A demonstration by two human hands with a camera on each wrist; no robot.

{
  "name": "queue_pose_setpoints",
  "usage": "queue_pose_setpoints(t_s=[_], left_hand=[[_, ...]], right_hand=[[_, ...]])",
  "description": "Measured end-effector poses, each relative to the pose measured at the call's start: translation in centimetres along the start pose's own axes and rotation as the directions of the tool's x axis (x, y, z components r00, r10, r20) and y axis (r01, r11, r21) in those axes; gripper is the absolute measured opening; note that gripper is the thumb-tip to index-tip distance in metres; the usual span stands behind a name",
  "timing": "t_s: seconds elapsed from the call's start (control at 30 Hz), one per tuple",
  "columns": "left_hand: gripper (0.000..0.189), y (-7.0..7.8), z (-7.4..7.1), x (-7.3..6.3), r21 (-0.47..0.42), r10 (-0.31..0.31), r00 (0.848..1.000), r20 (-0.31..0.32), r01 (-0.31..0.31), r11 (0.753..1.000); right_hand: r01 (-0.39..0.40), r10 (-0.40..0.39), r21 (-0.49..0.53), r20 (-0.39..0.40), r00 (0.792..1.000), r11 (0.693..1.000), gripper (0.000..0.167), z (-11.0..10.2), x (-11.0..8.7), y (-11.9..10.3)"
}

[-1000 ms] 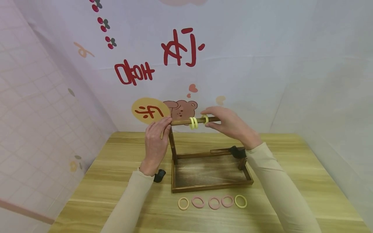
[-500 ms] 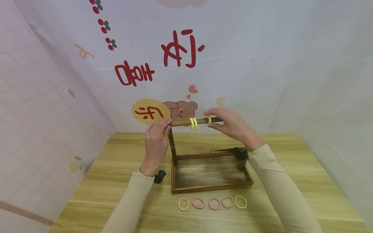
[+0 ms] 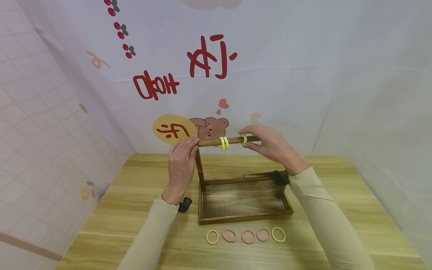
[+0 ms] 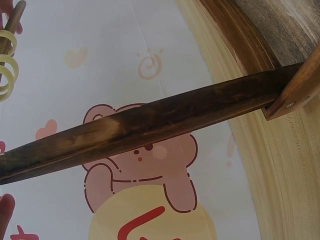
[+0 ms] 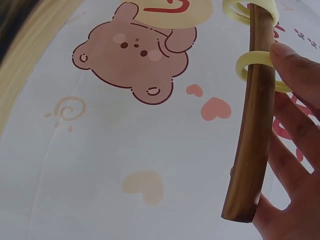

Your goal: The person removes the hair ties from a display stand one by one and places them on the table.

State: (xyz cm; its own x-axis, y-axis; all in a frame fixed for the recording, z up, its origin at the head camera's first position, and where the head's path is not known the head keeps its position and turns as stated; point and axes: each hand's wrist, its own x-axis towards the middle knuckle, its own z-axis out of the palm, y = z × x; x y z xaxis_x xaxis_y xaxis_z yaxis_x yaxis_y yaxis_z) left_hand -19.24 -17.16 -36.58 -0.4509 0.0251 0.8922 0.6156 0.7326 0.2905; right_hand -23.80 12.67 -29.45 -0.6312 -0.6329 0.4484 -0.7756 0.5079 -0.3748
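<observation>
A dark wooden stand [image 3: 201, 168] with a tray base carries a horizontal wooden bar [image 3: 209, 143] on its left post. My left hand [image 3: 180, 165] grips the bar's left end where it meets the post. Two pale yellow rings [image 3: 224, 143] hang side by side around the middle of the bar. Farther right, my right hand [image 3: 270, 144] pinches a third yellow ring [image 5: 245, 67] that also encircles the bar. In the right wrist view, the thumb touches this ring and the bar's free end [image 5: 240, 210] points down. The left wrist view shows the post [image 4: 165, 117] up close.
On the table [image 3: 135, 195], in front of the tray, lies a row of rings: an orange-yellow ring [image 3: 212, 237], several pink rings [image 3: 229, 235] and a yellow ring [image 3: 278, 234]. A printed cloth [image 3: 287, 93] hangs behind. Black wrist gear [image 3: 184, 204] is beside the left forearm.
My right hand has slid slightly right along the bar, and its ring has moved with it, away from the other two. The left hand has stayed in place.
</observation>
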Motion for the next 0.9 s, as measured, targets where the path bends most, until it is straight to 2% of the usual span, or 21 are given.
queue_pose_setpoints(t_s=[0.43, 0.9], left_hand=[[0.026, 0.03, -0.08, 0.06, 0.003, -0.013, 1.000, 0.019, 0.013, 1.000], [0.026, -0.01, -0.09, 0.00, 0.008, -0.008, 1.000, 0.013, 0.008, 1.000]], right_hand=[[0.010, -0.010, -0.019, -0.023, 1.000, 1.000, 0.043, -0.15, -0.28, 0.37], [0.002, -0.002, -0.027, -0.011, 1.000, 1.000, 0.043, -0.57, -0.63, 0.53]])
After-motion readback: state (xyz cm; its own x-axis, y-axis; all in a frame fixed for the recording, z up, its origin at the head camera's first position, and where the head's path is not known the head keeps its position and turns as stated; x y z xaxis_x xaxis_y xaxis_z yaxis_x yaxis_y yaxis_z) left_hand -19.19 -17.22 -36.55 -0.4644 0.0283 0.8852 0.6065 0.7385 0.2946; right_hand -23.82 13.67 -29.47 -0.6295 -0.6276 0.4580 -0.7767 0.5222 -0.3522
